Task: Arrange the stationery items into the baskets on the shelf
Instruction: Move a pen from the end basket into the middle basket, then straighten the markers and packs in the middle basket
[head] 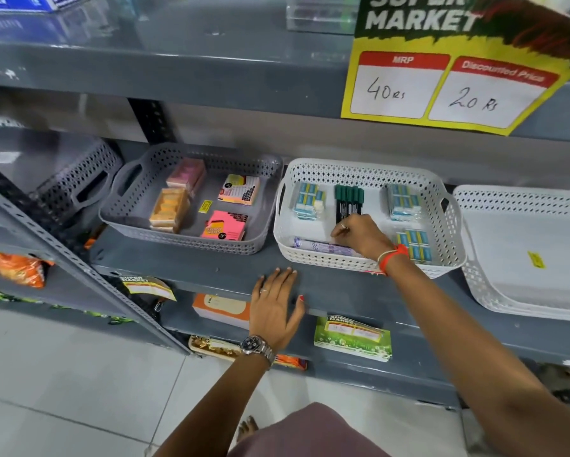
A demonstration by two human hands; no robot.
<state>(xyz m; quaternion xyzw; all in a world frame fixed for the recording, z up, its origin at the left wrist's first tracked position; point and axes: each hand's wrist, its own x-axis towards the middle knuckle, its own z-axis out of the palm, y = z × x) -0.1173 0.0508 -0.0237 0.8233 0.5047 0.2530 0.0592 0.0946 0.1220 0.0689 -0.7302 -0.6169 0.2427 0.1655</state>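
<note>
While the grey shelf (211,272) carries the whole row, the work sits in the white basket (369,262) at its middle, with a grey basket (184,240) just to its left and a second, bare-looking white one (521,291) to its right. The grey basket holds sticky-note pads (223,225) and boxed blocks. Inside the middle white basket lie eraser packs (306,201) at the back and right corners, a bundle of green-capped markers (349,199) between them, and a long pale tube (323,247) along the front wall. The right hand (359,234) is down in this basket, its grip narrow, fingertips pinched at the markers' lower ends; whether they actually clasp a marker I cannot tell. The left hand (275,303) rests flat and spread on the shelf edge, holding nothing. The step looks like squaring the markers into a tidy row; next calls for a light nudge without disturbing the erasers beside them
</note>
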